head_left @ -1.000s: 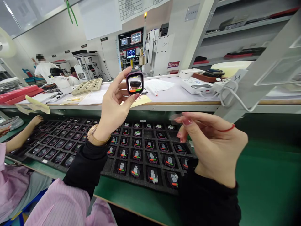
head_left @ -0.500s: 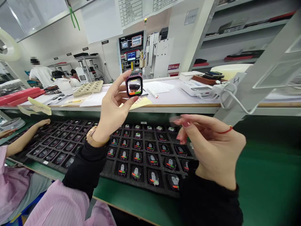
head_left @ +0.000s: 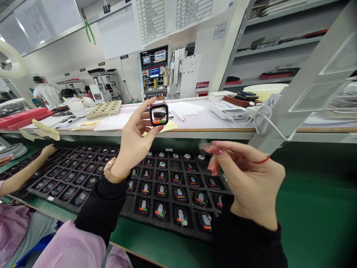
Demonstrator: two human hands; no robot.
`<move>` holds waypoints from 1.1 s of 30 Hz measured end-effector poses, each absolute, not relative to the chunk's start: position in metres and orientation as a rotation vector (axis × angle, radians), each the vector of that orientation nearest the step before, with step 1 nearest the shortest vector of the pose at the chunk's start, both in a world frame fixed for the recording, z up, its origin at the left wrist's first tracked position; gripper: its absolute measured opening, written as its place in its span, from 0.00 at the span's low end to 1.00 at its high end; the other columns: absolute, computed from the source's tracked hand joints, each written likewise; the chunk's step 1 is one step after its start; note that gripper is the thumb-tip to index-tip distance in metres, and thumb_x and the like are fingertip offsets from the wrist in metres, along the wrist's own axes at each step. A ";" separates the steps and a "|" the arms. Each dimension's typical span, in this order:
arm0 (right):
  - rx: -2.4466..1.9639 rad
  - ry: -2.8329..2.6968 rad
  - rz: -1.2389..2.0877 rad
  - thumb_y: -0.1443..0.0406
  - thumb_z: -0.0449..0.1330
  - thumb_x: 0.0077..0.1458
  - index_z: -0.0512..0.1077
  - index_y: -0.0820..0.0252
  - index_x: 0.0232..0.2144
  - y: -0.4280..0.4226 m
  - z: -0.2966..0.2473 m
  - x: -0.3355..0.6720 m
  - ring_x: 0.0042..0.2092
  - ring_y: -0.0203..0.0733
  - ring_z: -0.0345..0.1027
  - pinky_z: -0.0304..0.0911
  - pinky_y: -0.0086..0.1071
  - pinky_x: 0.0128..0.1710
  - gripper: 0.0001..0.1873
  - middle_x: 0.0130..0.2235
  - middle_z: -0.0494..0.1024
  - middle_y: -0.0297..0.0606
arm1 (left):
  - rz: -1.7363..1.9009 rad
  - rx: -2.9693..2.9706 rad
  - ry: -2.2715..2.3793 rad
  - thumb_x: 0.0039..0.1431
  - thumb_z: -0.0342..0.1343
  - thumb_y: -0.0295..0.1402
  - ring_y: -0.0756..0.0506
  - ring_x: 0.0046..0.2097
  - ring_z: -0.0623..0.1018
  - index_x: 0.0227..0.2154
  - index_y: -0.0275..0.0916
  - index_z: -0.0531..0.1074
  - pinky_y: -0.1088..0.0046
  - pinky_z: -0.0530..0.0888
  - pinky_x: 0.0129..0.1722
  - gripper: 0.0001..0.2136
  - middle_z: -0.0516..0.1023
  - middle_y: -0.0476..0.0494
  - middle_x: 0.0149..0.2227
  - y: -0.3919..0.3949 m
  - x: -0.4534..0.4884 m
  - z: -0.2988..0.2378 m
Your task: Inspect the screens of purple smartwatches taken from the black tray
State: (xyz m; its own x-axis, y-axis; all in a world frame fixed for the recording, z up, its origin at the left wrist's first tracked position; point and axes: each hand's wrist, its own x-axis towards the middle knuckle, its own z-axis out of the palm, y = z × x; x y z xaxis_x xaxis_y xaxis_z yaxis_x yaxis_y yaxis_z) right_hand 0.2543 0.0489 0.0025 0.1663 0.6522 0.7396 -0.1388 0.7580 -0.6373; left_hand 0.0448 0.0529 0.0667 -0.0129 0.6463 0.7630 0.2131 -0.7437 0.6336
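Raised over the bench, my left hand [head_left: 136, 136] grips a square smartwatch case [head_left: 158, 114] by its edges, thumb below and fingers above and behind. Its glossy dark-framed face is turned towards me and mirrors a reflection, with a red and green strip along the bottom. My right hand [head_left: 245, 175] is held up to the right, thumb and forefinger pinching a thin clear film [head_left: 205, 148]. Below both hands lies a black foam tray [head_left: 128, 206] whose compartments hold several similar watch cases [head_left: 160, 210] with stickered faces.
Another person's arm [head_left: 30, 171] reaches over a second black tray [head_left: 41, 191] at left. Behind, a white shelf [head_left: 192, 124] carries papers, a beige moulded tray [head_left: 104, 109] and a white device with cable [head_left: 227, 110]. A slanted grey post [head_left: 301, 85] stands at right.
The camera view has tilted slightly upward, so the scene sits lower. Both hands keep their grips, the left on the watch case and the right on the film.
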 end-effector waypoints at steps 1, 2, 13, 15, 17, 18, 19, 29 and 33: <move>-0.484 -1.289 0.588 0.70 0.68 0.58 0.82 0.55 0.37 0.049 0.003 0.254 0.21 0.37 0.67 0.65 0.30 0.17 0.06 0.33 0.81 0.37 | 1.810 1.930 0.902 0.52 0.69 0.37 0.43 0.43 0.80 0.55 0.50 0.70 0.67 0.78 0.42 0.27 0.79 0.46 0.43 0.053 0.045 0.066; -0.484 -1.288 0.580 0.70 0.68 0.58 0.82 0.55 0.37 0.049 0.003 0.254 0.21 0.36 0.67 0.65 0.29 0.17 0.06 0.33 0.81 0.37 | 1.809 1.925 0.910 0.52 0.69 0.37 0.43 0.44 0.80 0.55 0.50 0.70 0.67 0.78 0.42 0.27 0.79 0.46 0.42 0.054 0.045 0.065; -0.467 -1.306 0.585 0.72 0.67 0.59 0.82 0.55 0.39 0.048 0.001 0.255 0.22 0.36 0.67 0.65 0.29 0.18 0.09 0.34 0.81 0.37 | 1.809 1.926 0.921 0.53 0.69 0.37 0.43 0.43 0.80 0.55 0.50 0.70 0.67 0.79 0.43 0.26 0.78 0.46 0.42 0.054 0.045 0.066; -0.470 -1.307 0.579 0.71 0.67 0.59 0.82 0.55 0.38 0.048 0.001 0.255 0.21 0.36 0.67 0.65 0.30 0.17 0.08 0.33 0.81 0.37 | 1.805 1.927 0.927 0.53 0.69 0.37 0.42 0.44 0.80 0.55 0.50 0.70 0.67 0.78 0.43 0.26 0.78 0.46 0.42 0.054 0.045 0.066; -0.478 -1.303 0.573 0.70 0.67 0.58 0.82 0.55 0.38 0.048 0.002 0.255 0.21 0.37 0.67 0.65 0.31 0.17 0.07 0.33 0.81 0.38 | 1.801 1.926 0.921 0.53 0.69 0.36 0.42 0.44 0.80 0.55 0.51 0.70 0.67 0.78 0.43 0.26 0.78 0.46 0.42 0.053 0.044 0.065; -0.480 -1.299 0.571 0.70 0.68 0.58 0.82 0.55 0.38 0.048 0.002 0.255 0.21 0.38 0.67 0.65 0.31 0.17 0.06 0.33 0.81 0.38 | 1.800 1.927 0.916 0.53 0.69 0.36 0.42 0.44 0.80 0.55 0.51 0.70 0.67 0.78 0.43 0.27 0.78 0.46 0.42 0.053 0.044 0.065; -0.482 -1.296 0.571 0.69 0.68 0.58 0.82 0.55 0.38 0.048 0.002 0.255 0.21 0.38 0.67 0.65 0.31 0.17 0.06 0.33 0.81 0.38 | 1.799 1.928 0.912 0.53 0.69 0.37 0.42 0.44 0.80 0.55 0.50 0.70 0.67 0.78 0.42 0.27 0.78 0.46 0.42 0.053 0.044 0.065; -0.467 -1.328 0.613 0.69 0.67 0.60 0.81 0.55 0.39 0.051 0.000 0.255 0.23 0.35 0.68 0.66 0.25 0.19 0.06 0.34 0.81 0.36 | 1.848 1.910 0.931 0.54 0.68 0.34 0.47 0.42 0.79 0.57 0.49 0.70 0.74 0.78 0.40 0.26 0.79 0.46 0.45 0.050 0.043 0.061; -0.466 -1.331 0.612 0.69 0.66 0.62 0.81 0.55 0.38 0.052 0.000 0.256 0.23 0.34 0.68 0.66 0.24 0.19 0.04 0.34 0.80 0.37 | 1.871 1.823 0.992 0.54 0.67 0.32 0.47 0.42 0.80 0.58 0.46 0.69 0.74 0.78 0.41 0.27 0.79 0.44 0.44 0.040 0.038 0.046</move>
State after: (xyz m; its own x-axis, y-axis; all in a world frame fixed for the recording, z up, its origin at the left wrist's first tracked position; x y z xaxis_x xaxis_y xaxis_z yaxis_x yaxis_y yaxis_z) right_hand 0.2556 0.0516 0.0002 0.1219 0.6516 0.7487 -0.1443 0.7579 -0.6362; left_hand 0.0379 0.0398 0.0459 -0.1144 0.6773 0.7268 0.2219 -0.6957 0.6832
